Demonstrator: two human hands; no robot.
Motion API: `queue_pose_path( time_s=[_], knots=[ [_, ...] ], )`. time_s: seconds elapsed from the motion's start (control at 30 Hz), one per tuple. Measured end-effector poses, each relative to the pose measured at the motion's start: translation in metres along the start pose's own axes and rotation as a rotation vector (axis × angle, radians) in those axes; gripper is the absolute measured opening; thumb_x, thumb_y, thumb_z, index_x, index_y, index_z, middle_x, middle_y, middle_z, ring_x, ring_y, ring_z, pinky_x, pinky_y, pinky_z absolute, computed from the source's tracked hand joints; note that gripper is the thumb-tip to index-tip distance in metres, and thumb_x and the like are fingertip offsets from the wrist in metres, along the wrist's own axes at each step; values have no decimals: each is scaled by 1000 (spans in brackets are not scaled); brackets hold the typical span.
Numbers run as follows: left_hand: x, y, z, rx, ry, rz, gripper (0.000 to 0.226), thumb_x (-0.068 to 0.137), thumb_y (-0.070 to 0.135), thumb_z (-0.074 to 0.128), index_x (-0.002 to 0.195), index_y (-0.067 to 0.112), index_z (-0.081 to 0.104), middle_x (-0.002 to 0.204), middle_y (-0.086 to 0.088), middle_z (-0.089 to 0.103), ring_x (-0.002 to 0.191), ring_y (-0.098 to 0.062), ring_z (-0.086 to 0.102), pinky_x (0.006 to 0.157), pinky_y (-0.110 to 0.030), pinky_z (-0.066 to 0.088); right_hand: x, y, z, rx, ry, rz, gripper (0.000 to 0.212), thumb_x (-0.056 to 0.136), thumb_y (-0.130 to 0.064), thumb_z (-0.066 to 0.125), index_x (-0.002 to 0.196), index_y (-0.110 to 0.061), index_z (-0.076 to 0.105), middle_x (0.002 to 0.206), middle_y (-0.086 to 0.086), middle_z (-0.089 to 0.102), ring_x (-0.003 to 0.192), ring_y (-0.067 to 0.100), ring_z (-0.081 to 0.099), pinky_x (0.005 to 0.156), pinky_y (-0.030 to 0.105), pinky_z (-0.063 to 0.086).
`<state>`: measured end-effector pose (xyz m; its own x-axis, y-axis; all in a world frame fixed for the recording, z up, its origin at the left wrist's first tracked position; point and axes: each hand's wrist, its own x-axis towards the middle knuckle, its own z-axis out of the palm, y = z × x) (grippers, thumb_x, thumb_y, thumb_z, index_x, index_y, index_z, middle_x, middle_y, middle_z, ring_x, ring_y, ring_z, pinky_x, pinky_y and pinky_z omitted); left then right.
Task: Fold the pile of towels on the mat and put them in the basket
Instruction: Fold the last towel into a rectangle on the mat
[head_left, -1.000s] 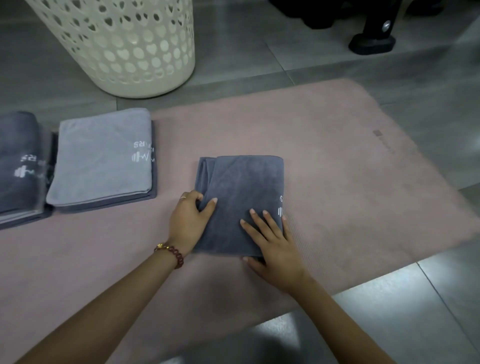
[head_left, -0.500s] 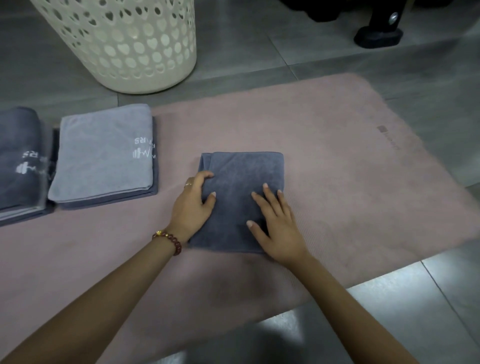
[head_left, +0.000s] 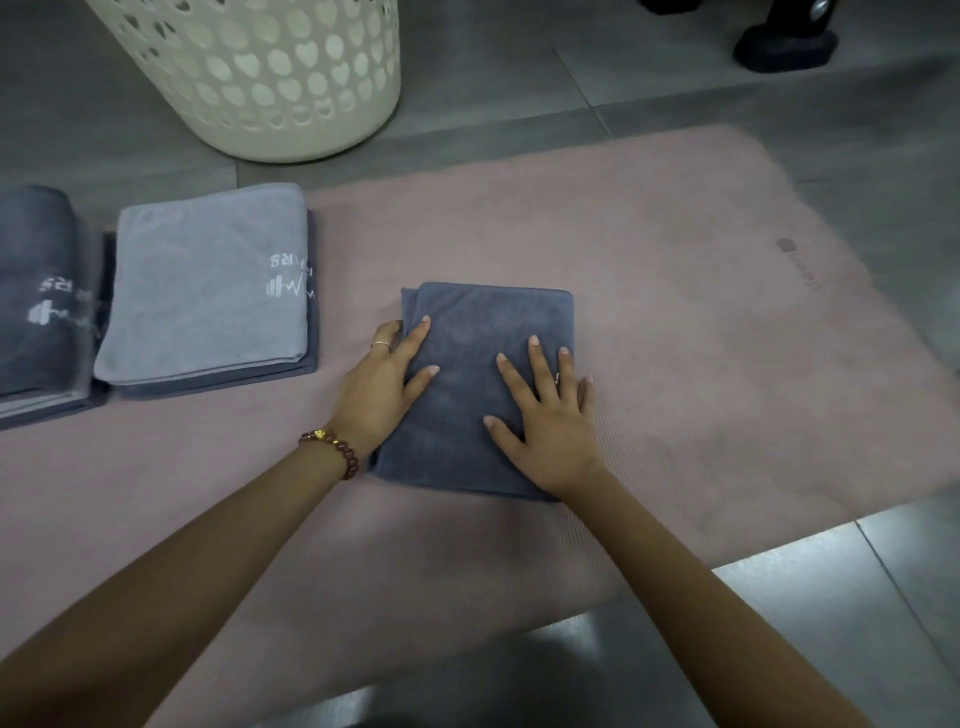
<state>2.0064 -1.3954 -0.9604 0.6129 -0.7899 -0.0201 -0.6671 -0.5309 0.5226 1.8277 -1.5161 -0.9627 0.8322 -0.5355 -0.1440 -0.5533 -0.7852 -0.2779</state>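
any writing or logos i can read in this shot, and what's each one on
Light grey folded towel: white dumbbell logo with letters above it, seen upside down, roughly "RS"; the rest is blurred.
Dark grey towel at the left edge: the same white print, too blurred to read.
Pink mat: a small mark near its right edge, too faint to read.

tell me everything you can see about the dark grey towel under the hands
The dark grey towel is folded into a thick, near-rectangular pad of soft, plush-looking cloth, with layered edges showing along its left side. It lies flat near the middle of the pink mat, apart from the other folded towels. The left hand rests on its left edge, the right hand lies flat on its right part, fingers spread. No print shows on it.
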Motion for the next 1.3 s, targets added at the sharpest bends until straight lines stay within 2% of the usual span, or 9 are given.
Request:
queue_pose_path(
  time_s=[0.13, 0.3, 0.43, 0.6, 0.8, 0.9, 1.03, 1.13, 1.3],
  knots=[
    [-11, 10, -7, -94, 99, -8, 54, 95, 29, 49, 146, 23, 30, 145, -8, 32, 119, -26, 49, 98, -38, 45, -14, -9, 9, 27, 130, -10, 70, 86, -64, 22, 148, -33, 22, 159, 6, 5, 144, 36, -1, 109, 59, -5],
    [-56, 20, -4, -115, 115, -25, 52, 94, 23, 51, 143, 23, 33, 135, -12, 37, 95, -31, 60, 78, -39, 53, -43, -15, 25, 19, 201, -19, 59, 90, -56, 29, 144, -31, 33, 155, 6, 25, 141, 36, 14, 106, 63, 17],
    [-60, 15, 3, 36, 126, 141, 55, 94, 18, 50, 144, 31, 29, 126, -20, 43, 71, -32, 61, 56, -34, 52, -42, -27, 19, 79, 145, 66, 66, 91, -62, 13, 146, -31, 30, 157, 5, 18, 144, 35, 10, 109, 60, 18],
    [-61, 5, 1, 115, 147, 17, 41, 95, 24, 48, 135, 18, 49, 119, -18, 47, 77, -30, 61, 57, -33, 51, -33, -27, 12, 59, 110, 67, 70, 83, -56, 21, 146, -29, 30, 157, 10, 14, 143, 39, 13, 111, 58, 14],
    [-50, -2, 6, 368, 42, 206, 58, 89, 30, 30, 143, 12, 36, 145, -20, 23, 124, -36, 33, 99, -47, 36, -2, -4, 6, -2, 110, 43, 73, 86, -70, 9, 148, -33, 22, 158, 8, 9, 143, 40, 10, 112, 55, 10],
    [-45, -3, 10, 205, -61, 198, 57, 95, 39, 27, 149, 23, 20, 156, -16, 3, 137, -33, 20, 113, -43, 21, 16, 8, 1, 170, 52, -36, 87, 75, -83, 9, 149, -36, 11, 155, -7, -15, 142, 24, -17, 116, 44, 1],
    [-52, 10, 12, -209, -33, -78, 66, 95, 27, 49, 149, 26, 11, 155, -9, -7, 143, -19, 5, 114, -23, 7, 4, 2, -5, 684, 231, 110, 59, 85, -29, 66, 138, -25, 42, 158, -7, -1, 143, 9, 8, 113, 23, 15],
    [-57, 22, 12, -337, 43, -255, 68, 86, 11, 63, 143, 16, 27, 144, -14, 15, 135, -25, 21, 108, -20, 15, -13, -3, -7, 949, 316, 311, 46, 81, 4, 64, 118, -23, 56, 146, 1, 30, 125, 2, 31, 108, 19, 30],
    [-52, 24, 3, -354, -57, -322, 52, 75, 13, 73, 107, 21, 33, 110, -9, 40, 96, -22, 44, 75, -21, 37, -26, -1, -22, 1017, 188, 223, 44, 81, 9, 60, 112, -22, 56, 118, -15, 50, 112, 7, 45, 97, 16, 43]
  ],
)
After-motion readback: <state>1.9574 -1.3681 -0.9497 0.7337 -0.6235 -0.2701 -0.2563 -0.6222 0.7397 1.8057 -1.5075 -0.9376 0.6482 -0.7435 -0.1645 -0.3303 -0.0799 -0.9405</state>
